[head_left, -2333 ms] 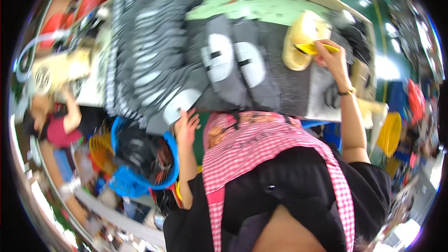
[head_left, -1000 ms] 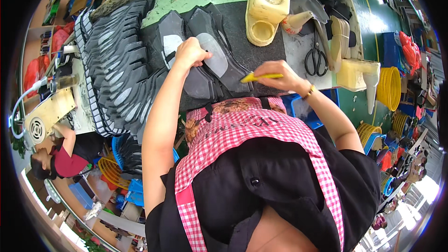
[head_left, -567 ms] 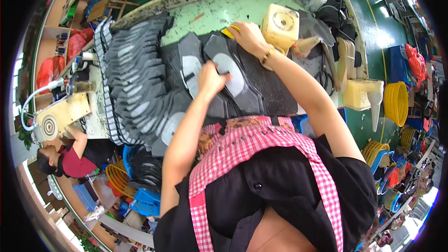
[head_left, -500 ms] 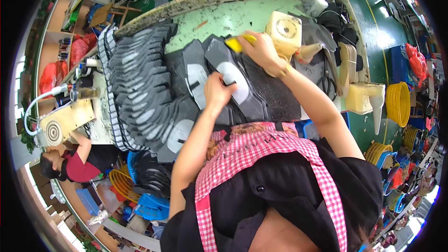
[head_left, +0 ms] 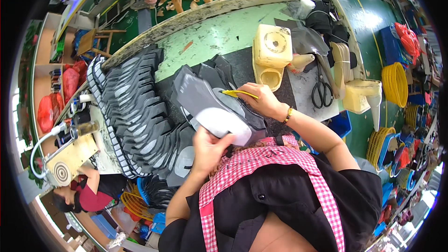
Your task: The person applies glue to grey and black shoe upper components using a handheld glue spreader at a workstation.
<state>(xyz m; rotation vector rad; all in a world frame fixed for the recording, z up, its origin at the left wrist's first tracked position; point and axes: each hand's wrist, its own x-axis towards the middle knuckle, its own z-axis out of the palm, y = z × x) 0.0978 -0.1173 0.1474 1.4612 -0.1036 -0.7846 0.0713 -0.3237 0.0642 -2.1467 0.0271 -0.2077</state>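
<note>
A white-patched grey piece (head_left: pixel 197 94) is pinched by its near end in the left hand (head_left: pixel 208 151), above the dark mat (head_left: pixel 243 60). A yellow tool (head_left: pixel 246 94) is gripped in the right hand (head_left: pixel 267 101) over stacked pieces (head_left: pixel 215 72).

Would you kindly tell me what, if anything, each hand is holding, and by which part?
The left hand holds a white-patched grey piece by its near end; the right hand holds a yellow tool around its middle.

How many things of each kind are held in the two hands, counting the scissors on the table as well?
Yellow tool in right hand: 1
Grey-and-white piece in left hand: 1
Black scissors on the table: 1
Total: 3
</note>
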